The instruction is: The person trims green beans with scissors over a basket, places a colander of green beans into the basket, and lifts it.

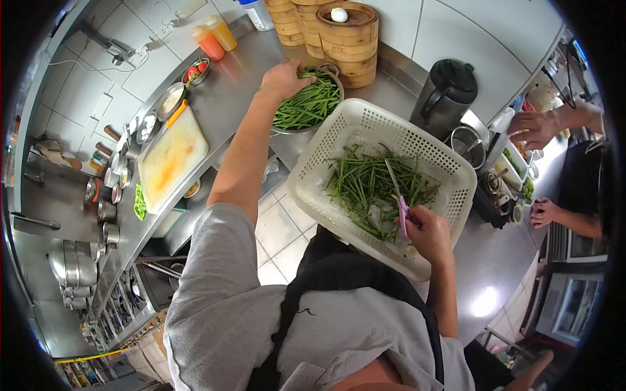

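Steel counter (489, 267) bears steamers (350, 47) and kettle (445, 94); right grip (427, 231) clasps scissors (403, 215), left grip (284, 79) touches beans (306, 105), hold unclear

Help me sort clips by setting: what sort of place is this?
Probably a restaurant kitchen, judging by the stacked bamboo steamers, the stained cutting board and the heaped green beans.

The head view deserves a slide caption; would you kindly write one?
Left hand at green beans in a metal container, right hand holding scissors over a white basket.
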`<state>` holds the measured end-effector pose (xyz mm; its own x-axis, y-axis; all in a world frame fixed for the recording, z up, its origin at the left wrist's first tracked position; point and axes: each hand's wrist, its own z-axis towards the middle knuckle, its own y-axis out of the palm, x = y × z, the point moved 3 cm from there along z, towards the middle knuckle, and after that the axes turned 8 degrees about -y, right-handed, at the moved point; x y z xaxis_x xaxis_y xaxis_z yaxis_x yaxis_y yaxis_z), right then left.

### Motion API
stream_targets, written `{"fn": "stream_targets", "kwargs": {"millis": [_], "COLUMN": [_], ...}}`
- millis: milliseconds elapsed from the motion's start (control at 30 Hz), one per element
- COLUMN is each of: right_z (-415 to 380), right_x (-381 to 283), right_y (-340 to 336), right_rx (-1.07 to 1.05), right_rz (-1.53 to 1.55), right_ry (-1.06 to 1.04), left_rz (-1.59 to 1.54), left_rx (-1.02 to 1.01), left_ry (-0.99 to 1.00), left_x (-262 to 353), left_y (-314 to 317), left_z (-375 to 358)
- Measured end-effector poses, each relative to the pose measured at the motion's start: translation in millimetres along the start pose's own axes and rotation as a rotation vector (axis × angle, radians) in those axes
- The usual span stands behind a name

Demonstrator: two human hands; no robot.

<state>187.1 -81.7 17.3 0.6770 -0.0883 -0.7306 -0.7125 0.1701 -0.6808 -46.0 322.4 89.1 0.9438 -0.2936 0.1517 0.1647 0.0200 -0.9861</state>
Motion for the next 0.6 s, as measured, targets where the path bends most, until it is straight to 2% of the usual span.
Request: {"fn": "stream_targets", "kwargs": {"millis": [233, 300, 333, 400, 433, 500, 567, 600], "right_z": [0.0, 0.0, 0.4, -1.6, -0.1, -2.1, -1.1, -2.1], "right_x": [-6.4, -3.6, -0.5, 3.6, 2.6, 6.6, 8.0, 7.4], "right_y": [-1.7, 0.0, 2.1, 1.2, 1.1, 0.5, 2.7, 3.8], "right_rx": [-0.042, -0.047, -0.035, -0.010, -0.022, -0.022, 0.032, 0.033], "right_rz": [0.015, 0.016, -0.004, -0.027, -0.038, -0.050, -0.043, -0.044], "right_ry": [0.035, 0.032, -0.003, -0.001, -0.025, -0.002, -0.050, -0.033], "left_rz": [-0.022, -0.253, -0.254, -0.510, -0.523, -0.690, -0.783, -0.797], "left_rx": [0.099, 0.266, 0.260, 0.505, 0.476, 0.271, 0.004, -0.059], "left_ry": [0.083, 0.093, 0.097, 0.093, 0.114, 0.083, 0.288, 0.408], "left_x": [-8.2, -18.2, -19.7, -16.2, -3.0, 22.2, 44.9, 58.1], "left_y": [-1.1, -10.6, -15.1, -24.0, -22.3, -10.0, 29.8, 49.2], "left_z": [0.4, -2.3, -9.7, -36.0, -52.5, -86.0, -106.3, -113.6]}}
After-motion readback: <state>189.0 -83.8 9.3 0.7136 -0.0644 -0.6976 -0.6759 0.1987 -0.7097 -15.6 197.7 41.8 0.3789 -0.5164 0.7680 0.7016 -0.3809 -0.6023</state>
